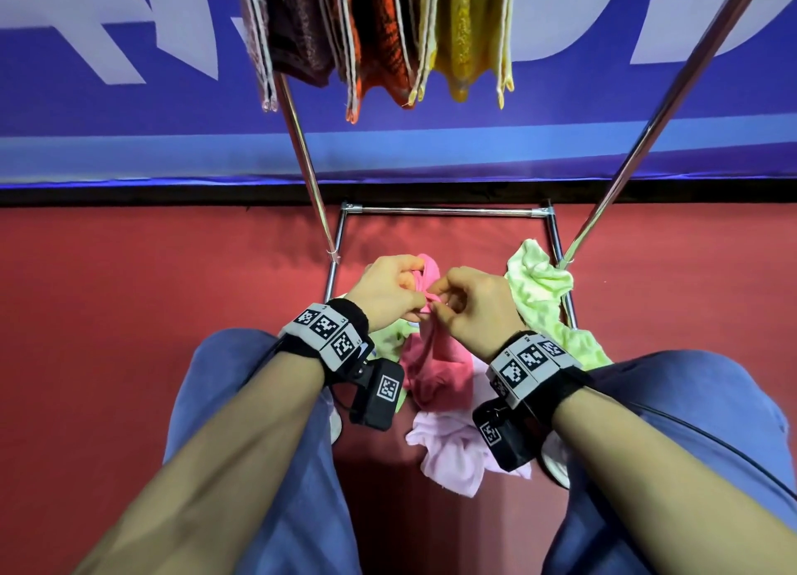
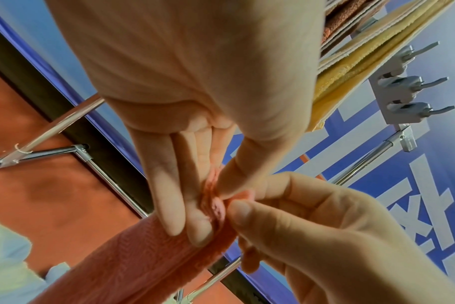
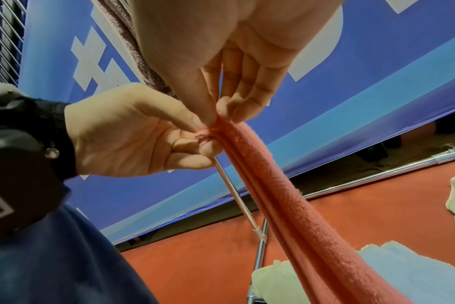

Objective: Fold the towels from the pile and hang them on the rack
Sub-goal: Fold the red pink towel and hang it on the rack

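Both hands meet at one bunched edge of the pink towel [image 1: 431, 359], lifted above the pile [image 1: 448, 445] on the red floor [image 1: 129, 315]; the left hand [image 1: 388, 292] pinches the hem in a closed grip, the right hand [image 1: 470, 302] likewise, probably seeking corners so the cloth hangs straight for folding; folded towels [image 1: 379, 35] already drape the rack [image 1: 444, 211] ahead; a green towel [image 1: 539, 281] lies beside its base.

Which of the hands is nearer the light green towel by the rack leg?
Right. The right hand sits just beside the light green towel, pinching the pink towel; the left hand pinches it on the far side.
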`<state>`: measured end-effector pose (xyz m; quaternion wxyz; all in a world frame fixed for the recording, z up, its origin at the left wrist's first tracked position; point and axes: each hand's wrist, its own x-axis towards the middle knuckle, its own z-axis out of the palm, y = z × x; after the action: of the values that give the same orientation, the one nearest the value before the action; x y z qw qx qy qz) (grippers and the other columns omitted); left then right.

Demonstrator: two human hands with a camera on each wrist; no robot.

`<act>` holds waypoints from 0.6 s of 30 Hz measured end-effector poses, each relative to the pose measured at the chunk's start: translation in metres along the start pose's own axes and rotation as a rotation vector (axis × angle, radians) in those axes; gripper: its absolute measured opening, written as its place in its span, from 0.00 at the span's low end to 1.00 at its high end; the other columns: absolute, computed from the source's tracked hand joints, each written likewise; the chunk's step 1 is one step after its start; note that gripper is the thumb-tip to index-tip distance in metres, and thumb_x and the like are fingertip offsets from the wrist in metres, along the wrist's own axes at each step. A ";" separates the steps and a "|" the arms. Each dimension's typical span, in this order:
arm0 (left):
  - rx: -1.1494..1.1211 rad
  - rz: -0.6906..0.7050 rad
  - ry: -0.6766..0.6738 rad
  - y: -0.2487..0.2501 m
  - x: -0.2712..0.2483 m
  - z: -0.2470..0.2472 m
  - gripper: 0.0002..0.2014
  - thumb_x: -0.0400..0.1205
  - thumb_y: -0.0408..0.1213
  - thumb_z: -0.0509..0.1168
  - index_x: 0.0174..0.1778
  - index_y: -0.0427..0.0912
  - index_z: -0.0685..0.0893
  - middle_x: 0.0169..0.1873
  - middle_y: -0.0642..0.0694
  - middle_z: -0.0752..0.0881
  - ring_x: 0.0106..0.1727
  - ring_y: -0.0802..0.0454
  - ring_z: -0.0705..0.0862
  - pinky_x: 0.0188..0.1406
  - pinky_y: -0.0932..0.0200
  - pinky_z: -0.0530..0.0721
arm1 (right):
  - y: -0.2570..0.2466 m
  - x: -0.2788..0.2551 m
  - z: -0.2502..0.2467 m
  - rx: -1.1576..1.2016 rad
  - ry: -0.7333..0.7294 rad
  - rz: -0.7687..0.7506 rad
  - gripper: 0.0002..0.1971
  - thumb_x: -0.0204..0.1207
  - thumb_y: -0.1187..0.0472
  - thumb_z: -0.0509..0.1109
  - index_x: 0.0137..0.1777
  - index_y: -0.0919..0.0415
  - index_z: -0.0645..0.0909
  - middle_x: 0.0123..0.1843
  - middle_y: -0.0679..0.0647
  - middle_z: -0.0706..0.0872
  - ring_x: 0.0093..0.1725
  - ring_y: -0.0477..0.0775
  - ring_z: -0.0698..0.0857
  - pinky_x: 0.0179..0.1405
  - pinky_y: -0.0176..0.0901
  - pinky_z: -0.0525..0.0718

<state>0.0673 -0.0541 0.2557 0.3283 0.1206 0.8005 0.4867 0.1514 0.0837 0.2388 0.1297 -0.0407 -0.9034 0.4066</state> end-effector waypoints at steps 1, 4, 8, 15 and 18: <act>-0.006 -0.007 -0.001 0.001 -0.001 0.000 0.30 0.77 0.17 0.66 0.78 0.34 0.73 0.40 0.37 0.84 0.46 0.34 0.92 0.52 0.42 0.91 | 0.000 0.000 0.001 0.006 -0.005 -0.007 0.07 0.64 0.72 0.79 0.41 0.62 0.88 0.33 0.43 0.81 0.34 0.33 0.81 0.35 0.18 0.72; -0.018 -0.032 0.011 0.003 -0.001 0.000 0.31 0.78 0.15 0.60 0.79 0.34 0.72 0.46 0.34 0.85 0.44 0.35 0.91 0.51 0.44 0.91 | 0.000 -0.001 0.002 0.005 -0.012 -0.017 0.08 0.63 0.72 0.79 0.41 0.61 0.89 0.35 0.48 0.84 0.32 0.35 0.80 0.35 0.18 0.72; -0.060 -0.033 0.030 0.008 -0.003 -0.002 0.28 0.77 0.17 0.53 0.72 0.37 0.78 0.35 0.38 0.84 0.34 0.39 0.90 0.45 0.49 0.92 | -0.002 -0.002 -0.001 0.032 -0.023 -0.017 0.10 0.62 0.74 0.77 0.39 0.59 0.89 0.35 0.51 0.86 0.33 0.36 0.81 0.35 0.19 0.72; -0.055 -0.020 0.026 0.007 -0.003 -0.002 0.22 0.78 0.20 0.54 0.65 0.35 0.84 0.40 0.26 0.88 0.41 0.32 0.92 0.40 0.51 0.93 | -0.001 -0.002 0.000 0.030 -0.032 0.036 0.11 0.62 0.74 0.74 0.36 0.56 0.84 0.26 0.38 0.80 0.29 0.38 0.81 0.34 0.23 0.74; -0.066 -0.001 0.011 0.008 -0.003 -0.003 0.17 0.79 0.22 0.57 0.59 0.35 0.86 0.43 0.25 0.90 0.41 0.33 0.92 0.41 0.50 0.93 | -0.001 -0.003 -0.001 0.036 -0.034 0.020 0.11 0.61 0.74 0.74 0.35 0.57 0.83 0.25 0.39 0.79 0.28 0.38 0.80 0.33 0.23 0.74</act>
<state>0.0671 -0.0539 0.2647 0.3278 0.1066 0.7860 0.5132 0.1544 0.0831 0.2393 0.1107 -0.0405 -0.8975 0.4249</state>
